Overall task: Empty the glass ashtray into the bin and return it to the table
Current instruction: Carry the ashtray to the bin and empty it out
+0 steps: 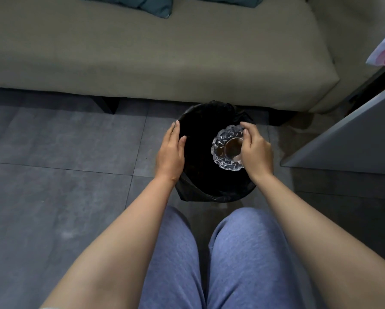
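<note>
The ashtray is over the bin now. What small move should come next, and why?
Probably tip it further and shake. The right hand holds the glass ashtray over the open bin, steadied by the left hand, and brown residue still shows in its bowl.

Both forearms bare to past the elbow, no sleeves in frame. No watch, rings or bands on left hand (170, 152) or right hand (256, 150). Nails short, unpainted afaict. Legs in blue-grey heathered sweatpants (242, 259), soft knit fabric w/ slight pilling, no logos or seams visible.
</note>
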Tool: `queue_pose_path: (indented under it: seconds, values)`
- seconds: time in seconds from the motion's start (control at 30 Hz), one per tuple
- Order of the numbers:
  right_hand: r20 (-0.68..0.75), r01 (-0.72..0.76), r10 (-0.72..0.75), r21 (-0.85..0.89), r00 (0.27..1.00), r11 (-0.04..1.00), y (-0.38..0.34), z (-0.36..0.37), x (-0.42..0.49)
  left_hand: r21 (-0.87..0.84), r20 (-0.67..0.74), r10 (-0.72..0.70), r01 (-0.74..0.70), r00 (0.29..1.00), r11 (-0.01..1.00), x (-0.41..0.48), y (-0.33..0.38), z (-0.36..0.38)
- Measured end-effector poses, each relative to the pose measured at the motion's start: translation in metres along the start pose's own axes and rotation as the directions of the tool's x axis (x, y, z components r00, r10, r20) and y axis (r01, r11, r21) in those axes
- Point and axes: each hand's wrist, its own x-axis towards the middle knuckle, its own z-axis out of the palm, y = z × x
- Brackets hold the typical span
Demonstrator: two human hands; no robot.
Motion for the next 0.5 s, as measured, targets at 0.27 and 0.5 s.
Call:
queue_pose_path:
  seconds: [0.27,0.5]
  values:
    - [0.072,-0.025,0.039,-0.184,0.997,0.983,0.0103,0.0041,0.0043,-0.004,-0.005,-0.003,0.003,1.0,1.0,-0.0032,0.0012,-0.0014]
    - [0.116,-0.027,0.064,-0.297,0.991,0.955,0.0113,0.0082,0.0055,-0.01,-0.009,-0.022,0.022,1.0,1.0,-0.007,0.0017,-0.001]
